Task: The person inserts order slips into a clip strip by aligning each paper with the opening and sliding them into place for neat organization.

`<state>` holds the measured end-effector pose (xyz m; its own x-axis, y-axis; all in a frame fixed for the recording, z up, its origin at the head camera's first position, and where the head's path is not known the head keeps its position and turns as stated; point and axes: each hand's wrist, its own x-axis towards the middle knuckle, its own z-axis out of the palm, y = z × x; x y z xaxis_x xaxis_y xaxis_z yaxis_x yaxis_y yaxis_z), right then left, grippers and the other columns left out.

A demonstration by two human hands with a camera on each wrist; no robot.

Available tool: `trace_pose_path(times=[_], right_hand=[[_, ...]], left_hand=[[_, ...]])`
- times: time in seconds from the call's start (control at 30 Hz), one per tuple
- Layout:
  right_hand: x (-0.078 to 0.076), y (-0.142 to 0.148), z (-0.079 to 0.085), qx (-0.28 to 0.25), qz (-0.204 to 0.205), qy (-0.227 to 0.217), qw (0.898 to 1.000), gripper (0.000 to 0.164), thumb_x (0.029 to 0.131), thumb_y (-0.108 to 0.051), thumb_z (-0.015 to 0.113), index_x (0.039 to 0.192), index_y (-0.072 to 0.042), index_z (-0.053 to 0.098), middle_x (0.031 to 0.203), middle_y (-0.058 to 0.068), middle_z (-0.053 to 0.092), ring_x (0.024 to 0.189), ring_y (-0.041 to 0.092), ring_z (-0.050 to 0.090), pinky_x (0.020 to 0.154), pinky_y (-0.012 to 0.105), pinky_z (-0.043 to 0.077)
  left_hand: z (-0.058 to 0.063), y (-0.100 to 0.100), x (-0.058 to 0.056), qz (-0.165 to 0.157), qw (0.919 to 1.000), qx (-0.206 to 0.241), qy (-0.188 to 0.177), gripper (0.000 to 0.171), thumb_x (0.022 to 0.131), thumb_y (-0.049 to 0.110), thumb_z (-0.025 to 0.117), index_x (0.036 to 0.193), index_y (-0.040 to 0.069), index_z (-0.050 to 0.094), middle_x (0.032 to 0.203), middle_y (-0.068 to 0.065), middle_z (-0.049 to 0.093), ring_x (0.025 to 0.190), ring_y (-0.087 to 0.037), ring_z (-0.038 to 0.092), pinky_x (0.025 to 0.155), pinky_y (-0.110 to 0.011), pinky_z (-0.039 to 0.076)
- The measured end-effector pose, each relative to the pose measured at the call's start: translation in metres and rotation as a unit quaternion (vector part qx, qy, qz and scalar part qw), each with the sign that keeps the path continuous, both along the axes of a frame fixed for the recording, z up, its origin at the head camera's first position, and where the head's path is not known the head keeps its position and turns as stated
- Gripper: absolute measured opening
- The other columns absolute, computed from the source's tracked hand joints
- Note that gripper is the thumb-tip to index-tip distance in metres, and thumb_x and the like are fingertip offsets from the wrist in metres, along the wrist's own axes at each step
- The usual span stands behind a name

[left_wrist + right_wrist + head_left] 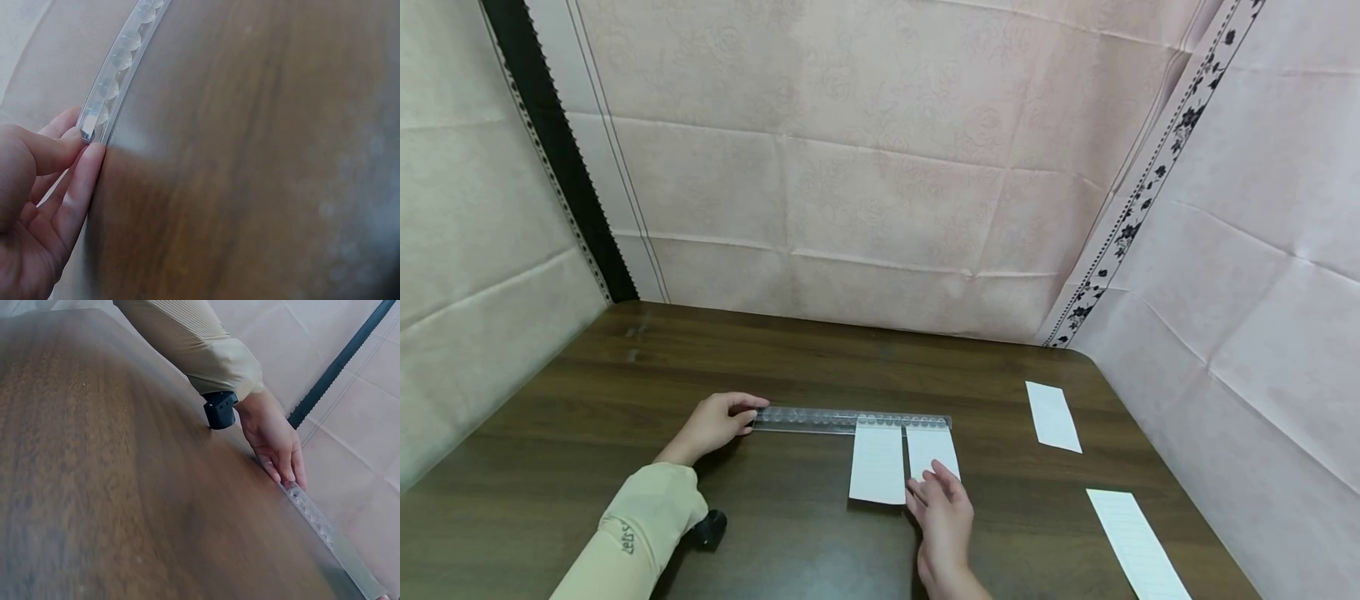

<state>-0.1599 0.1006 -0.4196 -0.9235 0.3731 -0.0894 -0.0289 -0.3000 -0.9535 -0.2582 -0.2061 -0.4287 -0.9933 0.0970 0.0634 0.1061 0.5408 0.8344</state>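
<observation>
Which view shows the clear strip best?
The head view: the clear strip shows there nearly end to end. The left wrist view shows the end that the left hand pinches, the rest leaving the frame's top; the right wrist view shows it slanting into the lower right corner.

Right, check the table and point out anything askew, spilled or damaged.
Nothing looks spilled or damaged. Slightly untidy, perhaps: toward the right of the table, the far paper and near paper lie slanted, apart from each other and from the pair of papers at the clear ruler.
</observation>
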Motion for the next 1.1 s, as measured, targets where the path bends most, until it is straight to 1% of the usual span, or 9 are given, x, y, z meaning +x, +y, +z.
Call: trace_pose_path(times=[0.13, 0.27, 0.4, 0.57, 0.77, 0.9, 1.1], right_hand=[[-0.001, 0.005, 0.001, -0.004, -0.001, 0.002, 1.0, 0.036, 0.09, 0.008, 0.041, 0.126, 0.016, 0.039, 0.105, 0.024, 0.047, 0.081, 0.02, 0.061, 0.073, 0.029, 0.054], [-0.002, 0.011, 0.001, 0.003, -0.006, -0.003, 1.0, 0.034, 0.092, 0.006, 0.04, 0.125, 0.016, 0.039, 0.107, 0.026, 0.046, 0.084, 0.024, 0.062, 0.074, 0.031, 0.054], [-0.004, 0.018, 0.001, 0.002, -0.011, -0.008, 1.0, 0.032, 0.095, 0.003, 0.038, 0.125, 0.015, 0.039, 0.108, 0.026, 0.046, 0.087, 0.025, 0.062, 0.075, 0.031, 0.054], [-0.006, 0.024, 0.003, 0.008, -0.006, -0.024, 1.0, 0.033, 0.097, -0.001, 0.038, 0.127, 0.013, 0.038, 0.11, 0.024, 0.046, 0.089, 0.024, 0.062, 0.076, 0.031, 0.054], [-0.007, 0.025, 0.002, 0.013, -0.006, -0.041, 0.999, 0.032, 0.096, -0.002, 0.04, 0.126, 0.012, 0.04, 0.11, 0.024, 0.047, 0.086, 0.022, 0.062, 0.075, 0.029, 0.053], [-0.007, 0.026, 0.002, 0.008, -0.006, -0.034, 0.999, 0.031, 0.096, -0.001, 0.04, 0.124, 0.012, 0.04, 0.107, 0.022, 0.047, 0.083, 0.02, 0.062, 0.074, 0.028, 0.054], [-0.008, 0.031, 0.001, 0.005, -0.005, -0.028, 1.0, 0.031, 0.095, 0.001, 0.042, 0.124, 0.012, 0.039, 0.104, 0.02, 0.048, 0.08, 0.018, 0.063, 0.073, 0.028, 0.054]], left_hand=[[-0.001, 0.0, 0.0, 0.002, 1.0, 0.0, 0.0, 0.024, 0.093, 0.001, 0.054, 0.113, 0.003, 0.066, 0.113, -0.018, 0.06, 0.085, -0.018, 0.062, 0.068, -0.027, 0.054], [0.0, 0.0, 0.0, 0.001, 1.0, 0.0, 0.0, 0.024, 0.093, 0.001, 0.054, 0.113, 0.003, 0.066, 0.113, -0.018, 0.06, 0.085, -0.018, 0.062, 0.068, -0.027, 0.054], [0.0, 0.001, 0.0, -0.001, 1.0, 0.0, 0.0, 0.024, 0.093, 0.001, 0.054, 0.113, 0.003, 0.066, 0.113, -0.018, 0.06, 0.085, -0.018, 0.062, 0.068, -0.027, 0.054], [0.0, 0.0, 0.0, 0.0, 1.0, -0.002, 0.002, 0.024, 0.092, 0.001, 0.055, 0.113, 0.003, 0.066, 0.113, -0.018, 0.06, 0.085, -0.018, 0.062, 0.067, -0.027, 0.054], [0.0, 0.0, 0.0, 0.002, 1.0, -0.002, 0.003, 0.024, 0.092, 0.001, 0.055, 0.113, 0.003, 0.066, 0.113, -0.018, 0.06, 0.085, -0.018, 0.062, 0.067, -0.027, 0.054], [0.001, 0.0, 0.0, 0.004, 1.0, -0.004, 0.0, 0.023, 0.092, 0.001, 0.055, 0.113, 0.004, 0.066, 0.113, -0.017, 0.06, 0.085, -0.018, 0.061, 0.067, -0.027, 0.054], [0.001, 0.0, 0.0, 0.006, 1.0, -0.004, -0.003, 0.023, 0.092, 0.001, 0.055, 0.113, 0.004, 0.066, 0.112, -0.017, 0.06, 0.084, -0.017, 0.061, 0.067, -0.027, 0.054]])
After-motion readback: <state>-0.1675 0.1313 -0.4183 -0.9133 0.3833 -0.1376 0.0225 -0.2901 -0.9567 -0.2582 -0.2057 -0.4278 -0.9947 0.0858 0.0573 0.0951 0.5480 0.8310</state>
